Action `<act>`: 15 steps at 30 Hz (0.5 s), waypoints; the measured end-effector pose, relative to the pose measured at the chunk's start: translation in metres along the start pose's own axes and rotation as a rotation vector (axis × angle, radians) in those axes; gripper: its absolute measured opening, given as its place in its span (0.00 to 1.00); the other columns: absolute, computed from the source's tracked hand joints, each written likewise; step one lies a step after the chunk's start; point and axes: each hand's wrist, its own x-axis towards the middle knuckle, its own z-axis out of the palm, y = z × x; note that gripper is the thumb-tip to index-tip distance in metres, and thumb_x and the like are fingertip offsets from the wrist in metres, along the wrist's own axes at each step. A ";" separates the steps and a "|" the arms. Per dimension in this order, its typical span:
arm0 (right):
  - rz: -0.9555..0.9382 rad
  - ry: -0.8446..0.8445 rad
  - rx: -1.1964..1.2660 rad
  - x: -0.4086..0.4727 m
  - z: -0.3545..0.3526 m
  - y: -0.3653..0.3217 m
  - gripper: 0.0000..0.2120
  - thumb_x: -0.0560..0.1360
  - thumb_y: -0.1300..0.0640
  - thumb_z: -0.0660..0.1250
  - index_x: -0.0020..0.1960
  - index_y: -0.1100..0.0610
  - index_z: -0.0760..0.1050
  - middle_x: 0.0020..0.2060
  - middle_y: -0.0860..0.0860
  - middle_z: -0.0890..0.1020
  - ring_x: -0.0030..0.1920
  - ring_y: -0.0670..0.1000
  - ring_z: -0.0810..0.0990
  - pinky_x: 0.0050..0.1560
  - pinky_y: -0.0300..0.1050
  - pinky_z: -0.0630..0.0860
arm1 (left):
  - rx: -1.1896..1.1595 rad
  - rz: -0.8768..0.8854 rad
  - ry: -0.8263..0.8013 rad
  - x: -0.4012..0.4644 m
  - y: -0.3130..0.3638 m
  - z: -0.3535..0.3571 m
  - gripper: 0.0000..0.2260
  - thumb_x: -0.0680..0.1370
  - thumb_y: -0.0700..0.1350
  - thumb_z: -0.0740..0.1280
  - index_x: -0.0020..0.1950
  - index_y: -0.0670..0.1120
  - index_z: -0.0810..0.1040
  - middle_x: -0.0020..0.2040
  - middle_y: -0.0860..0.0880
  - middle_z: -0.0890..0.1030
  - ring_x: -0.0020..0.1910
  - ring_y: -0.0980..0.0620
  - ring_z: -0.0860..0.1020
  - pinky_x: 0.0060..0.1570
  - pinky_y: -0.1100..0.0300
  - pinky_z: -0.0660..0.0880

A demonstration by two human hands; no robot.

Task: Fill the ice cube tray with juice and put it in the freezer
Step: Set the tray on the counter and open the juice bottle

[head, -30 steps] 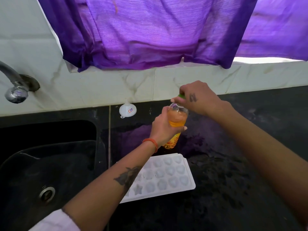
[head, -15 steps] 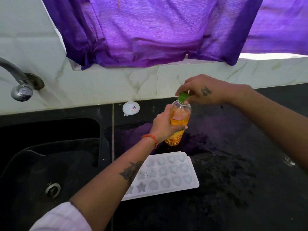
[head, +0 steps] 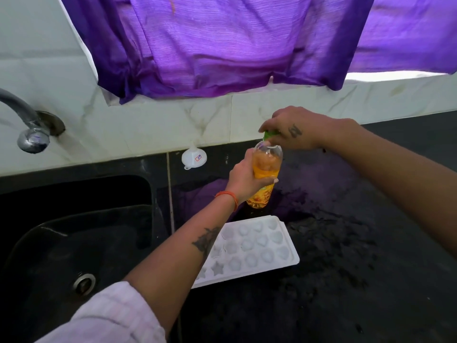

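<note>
A clear bottle of orange juice (head: 265, 167) stands upright on the black counter (head: 346, 256). My left hand (head: 243, 178) is wrapped around its middle. My right hand (head: 289, 128) grips the green cap (head: 268, 134) at the bottle's top, fingers closed over it. A white ice cube tray (head: 257, 246) with star and round moulds lies flat on the counter just in front of the bottle, partly hidden by my left forearm. Its cells look empty.
A black sink (head: 74, 243) with a drain lies to the left, with a chrome tap (head: 29, 134) above it. A small white funnel (head: 194, 158) rests against the marble backsplash. A purple curtain (head: 222, 40) hangs overhead.
My right hand has turned on the green cap, wrist rotating outward. The bottle and my left hand stay in place. The view has shifted slightly.
</note>
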 end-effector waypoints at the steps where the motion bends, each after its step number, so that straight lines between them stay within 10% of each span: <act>1: 0.044 -0.004 0.011 0.001 0.000 0.000 0.21 0.78 0.47 0.61 0.64 0.59 0.72 0.54 0.59 0.78 0.50 0.57 0.77 0.48 0.44 0.70 | 0.007 -0.001 0.004 0.000 0.000 0.000 0.37 0.68 0.53 0.76 0.70 0.51 0.61 0.60 0.47 0.78 0.57 0.45 0.77 0.56 0.47 0.76; 10: -0.117 -0.011 -0.053 0.003 -0.001 0.006 0.15 0.78 0.55 0.63 0.63 0.59 0.74 0.54 0.58 0.79 0.52 0.56 0.76 0.48 0.42 0.69 | -0.038 -0.046 -0.009 -0.001 0.002 0.001 0.39 0.67 0.52 0.77 0.72 0.53 0.59 0.61 0.47 0.77 0.60 0.45 0.76 0.58 0.46 0.75; 15: -0.079 0.019 -0.012 0.003 -0.002 0.016 0.25 0.76 0.42 0.61 0.62 0.60 0.74 0.52 0.59 0.80 0.49 0.57 0.78 0.50 0.46 0.74 | -0.065 -0.083 -0.011 -0.002 0.005 0.002 0.39 0.68 0.51 0.77 0.72 0.53 0.59 0.63 0.47 0.77 0.61 0.46 0.75 0.59 0.46 0.75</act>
